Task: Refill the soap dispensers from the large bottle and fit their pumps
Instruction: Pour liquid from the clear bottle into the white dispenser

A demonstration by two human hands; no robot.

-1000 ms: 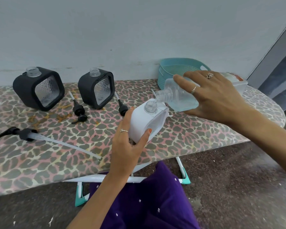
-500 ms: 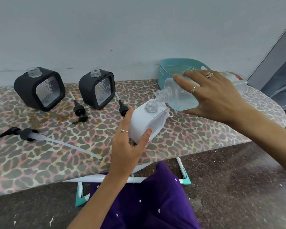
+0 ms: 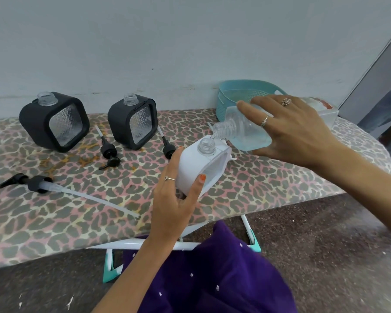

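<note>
My left hand point(image 3: 175, 199) grips a white square soap dispenser point(image 3: 199, 166), tilted, with its clear neck open. My right hand point(image 3: 296, 129) grips the large clear bottle point(image 3: 242, 131) of pale blue liquid, tipped so its mouth hangs just above the dispenser's neck. Two black dispensers point(image 3: 54, 122) point(image 3: 133, 120) stand uncapped near the wall. Two short black pumps point(image 3: 108, 152) point(image 3: 168, 147) lie beside them. A long black pump point(image 3: 36, 184) with a white tube lies at the left.
Everything stands on an ironing board point(image 3: 77, 211) with a leopard-print cover. A teal basket point(image 3: 242, 96) and a white box point(image 3: 323, 109) sit at the back right. My purple clothing point(image 3: 212, 274) is below the board's front edge.
The large bottle has tipped slightly further, its mouth now closer over the white dispenser's neck. Both hands keep their holds.
</note>
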